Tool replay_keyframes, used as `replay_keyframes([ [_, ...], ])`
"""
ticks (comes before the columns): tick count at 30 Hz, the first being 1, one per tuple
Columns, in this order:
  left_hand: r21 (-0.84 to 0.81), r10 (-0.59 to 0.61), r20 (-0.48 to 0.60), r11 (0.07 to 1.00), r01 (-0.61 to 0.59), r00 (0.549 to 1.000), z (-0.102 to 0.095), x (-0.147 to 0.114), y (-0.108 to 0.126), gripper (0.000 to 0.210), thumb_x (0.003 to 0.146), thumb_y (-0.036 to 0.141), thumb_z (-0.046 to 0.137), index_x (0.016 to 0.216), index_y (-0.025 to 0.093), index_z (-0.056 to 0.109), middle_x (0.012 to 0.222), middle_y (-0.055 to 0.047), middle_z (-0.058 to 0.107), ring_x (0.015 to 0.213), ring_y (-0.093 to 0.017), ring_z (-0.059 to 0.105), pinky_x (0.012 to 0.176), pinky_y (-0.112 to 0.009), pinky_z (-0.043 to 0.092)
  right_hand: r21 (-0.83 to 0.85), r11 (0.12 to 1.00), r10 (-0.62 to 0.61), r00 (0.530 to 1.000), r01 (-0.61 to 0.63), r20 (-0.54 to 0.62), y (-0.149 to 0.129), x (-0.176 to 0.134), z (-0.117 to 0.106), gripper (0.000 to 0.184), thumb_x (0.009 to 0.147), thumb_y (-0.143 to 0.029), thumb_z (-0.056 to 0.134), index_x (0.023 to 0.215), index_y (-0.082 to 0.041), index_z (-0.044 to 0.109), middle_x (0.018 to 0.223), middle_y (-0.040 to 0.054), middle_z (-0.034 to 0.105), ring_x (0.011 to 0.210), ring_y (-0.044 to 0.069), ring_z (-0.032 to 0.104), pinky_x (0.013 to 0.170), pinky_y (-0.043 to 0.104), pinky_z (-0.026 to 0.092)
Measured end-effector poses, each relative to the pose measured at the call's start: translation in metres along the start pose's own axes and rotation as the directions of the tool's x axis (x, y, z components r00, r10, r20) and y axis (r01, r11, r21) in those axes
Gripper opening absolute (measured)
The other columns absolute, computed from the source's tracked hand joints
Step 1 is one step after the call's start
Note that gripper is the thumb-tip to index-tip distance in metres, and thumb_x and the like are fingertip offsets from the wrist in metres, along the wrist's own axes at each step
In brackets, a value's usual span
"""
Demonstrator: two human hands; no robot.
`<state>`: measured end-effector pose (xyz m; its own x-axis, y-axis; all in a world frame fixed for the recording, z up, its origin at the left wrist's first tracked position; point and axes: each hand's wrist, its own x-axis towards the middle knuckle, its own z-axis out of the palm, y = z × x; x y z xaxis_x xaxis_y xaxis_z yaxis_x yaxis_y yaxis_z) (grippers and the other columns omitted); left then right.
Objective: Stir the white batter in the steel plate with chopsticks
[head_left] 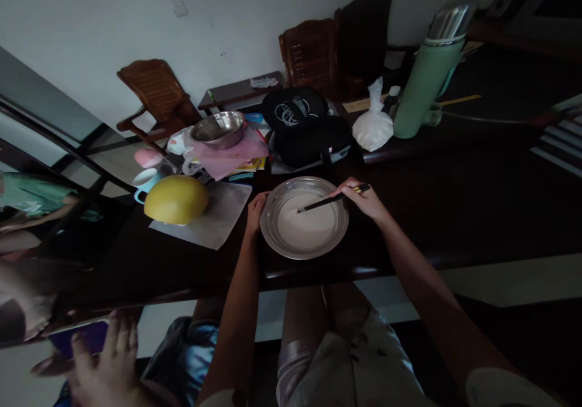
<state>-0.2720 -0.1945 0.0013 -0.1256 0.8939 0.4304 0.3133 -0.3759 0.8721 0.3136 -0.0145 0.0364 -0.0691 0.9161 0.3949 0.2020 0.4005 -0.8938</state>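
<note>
A wide metal bowl stands near the table's front edge, holding a pale, whitish liquid mixture. My left hand is closed on the bowl's left rim, its thumb and fingers partly hidden by the bowl. In my right hand, above the bowl's right rim, are black chopsticks with gold-coloured bands near the top. They slant down to the left, and their tips touch or dip into the mixture.
A yellow rounded object rests on a pale sheet at left. Behind are an empty metal bowl, black bags, a tied bag of white powder and a green thermos. Another person's hand is at lower left.
</note>
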Motion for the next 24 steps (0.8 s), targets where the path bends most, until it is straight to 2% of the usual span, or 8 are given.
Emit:
replay_keyframes([
  [3, -0.007, 0.008, -0.011, 1.0, -0.008, 1.0, -0.002, -0.002, -0.001, 0.055, 0.089, 0.06, 0.022, 0.143, 0.06, 0.02, 0.149, 0.025, 0.032, 0.147, -0.024, 0.001, 0.119, -0.06, -0.011, 0.014, 0.999, 0.043, 0.977, -0.041, -0.21, 0.003, 0.0, -0.009, 0.044, 0.09, -0.055, 0.051, 0.067, -0.025, 0.073, 0.071, 0.004, 0.07, 0.073, 0.02, 0.061, 0.075, 0.035, 0.047],
  [5, -0.052, 0.018, 0.023, 0.998, -0.016, 1.0, -0.004, -0.003, -0.003, 0.057, 0.087, 0.063, 0.027, 0.143, 0.062, 0.018, 0.15, 0.028, 0.026, 0.146, -0.021, -0.01, 0.118, -0.058, -0.014, 0.075, 0.996, 0.069, 0.97, -0.052, -0.233, 0.003, -0.001, -0.012, 0.047, 0.091, -0.054, 0.05, 0.062, -0.024, 0.071, 0.062, 0.0034, 0.067, 0.066, 0.02, 0.06, 0.07, 0.034, 0.047],
  [7, -0.063, 0.032, 0.077, 0.998, -0.028, 0.996, -0.005, -0.004, -0.003, 0.063, 0.083, 0.065, 0.034, 0.143, 0.063, 0.015, 0.15, 0.031, 0.022, 0.145, -0.018, -0.015, 0.119, -0.055, -0.015, 0.119, 0.991, 0.074, 0.989, -0.059, -0.132, 0.001, -0.002, -0.01, 0.046, 0.091, -0.054, 0.05, 0.064, -0.024, 0.072, 0.061, 0.0028, 0.067, 0.065, 0.019, 0.061, 0.071, 0.033, 0.048],
  [12, -0.005, 0.044, -0.019, 0.999, -0.044, 0.999, -0.004, -0.003, -0.004, 0.06, 0.085, 0.061, 0.029, 0.144, 0.057, 0.022, 0.147, 0.022, 0.039, 0.148, -0.022, 0.012, 0.12, -0.053, -0.01, 0.049, 0.998, 0.023, 0.997, -0.026, 0.075, -0.002, 0.0, 0.001, 0.044, 0.087, -0.06, 0.053, 0.075, -0.024, 0.075, 0.08, 0.004, 0.073, 0.082, 0.021, 0.065, 0.08, 0.034, 0.048],
  [17, -0.252, 0.069, 0.315, 0.968, 0.013, 0.947, -0.004, -0.002, -0.007, 0.082, 0.077, 0.06, 0.041, 0.142, 0.065, -0.009, 0.149, 0.036, 0.014, 0.142, -0.007, -0.023, 0.121, -0.056, -0.005, 0.042, 0.998, 0.061, 0.981, -0.055, -0.183, 0.004, 0.001, -0.007, 0.041, 0.089, -0.057, 0.053, 0.072, -0.026, 0.073, 0.073, 0.0034, 0.071, 0.077, 0.021, 0.063, 0.078, 0.035, 0.048],
  [20, -0.135, 0.062, 0.174, 0.99, -0.038, 0.983, -0.004, -0.003, -0.007, 0.081, 0.075, 0.062, 0.043, 0.144, 0.064, 0.0, 0.15, 0.032, 0.021, 0.146, -0.014, -0.014, 0.119, -0.053, -0.013, 0.1, 0.991, 0.104, 0.979, -0.088, -0.175, 0.004, -0.001, -0.009, 0.046, 0.089, -0.059, 0.05, 0.064, -0.025, 0.07, 0.062, 0.003, 0.067, 0.067, 0.02, 0.062, 0.072, 0.034, 0.048],
  [22, -0.067, 0.032, 0.031, 0.997, -0.03, 0.999, -0.003, -0.004, -0.004, 0.074, 0.077, 0.063, 0.041, 0.145, 0.061, 0.011, 0.15, 0.027, 0.029, 0.148, -0.019, -0.003, 0.118, -0.053, -0.015, 0.101, 0.99, 0.1, 0.994, -0.094, -0.053, 0.003, -0.002, -0.005, 0.046, 0.089, -0.059, 0.051, 0.066, -0.024, 0.071, 0.066, 0.0033, 0.069, 0.069, 0.02, 0.063, 0.073, 0.033, 0.048],
  [24, -0.081, 0.001, 0.004, 0.997, -0.001, 1.0, -0.002, -0.003, -0.002, 0.068, 0.081, 0.062, 0.037, 0.145, 0.061, 0.013, 0.15, 0.028, 0.028, 0.147, -0.02, -0.005, 0.119, -0.057, -0.012, 0.083, 0.994, 0.065, 0.996, -0.07, 0.06, 0.001, -0.002, -0.001, 0.045, 0.088, -0.059, 0.052, 0.072, -0.023, 0.073, 0.076, 0.0036, 0.072, 0.077, 0.02, 0.065, 0.077, 0.033, 0.048],
])
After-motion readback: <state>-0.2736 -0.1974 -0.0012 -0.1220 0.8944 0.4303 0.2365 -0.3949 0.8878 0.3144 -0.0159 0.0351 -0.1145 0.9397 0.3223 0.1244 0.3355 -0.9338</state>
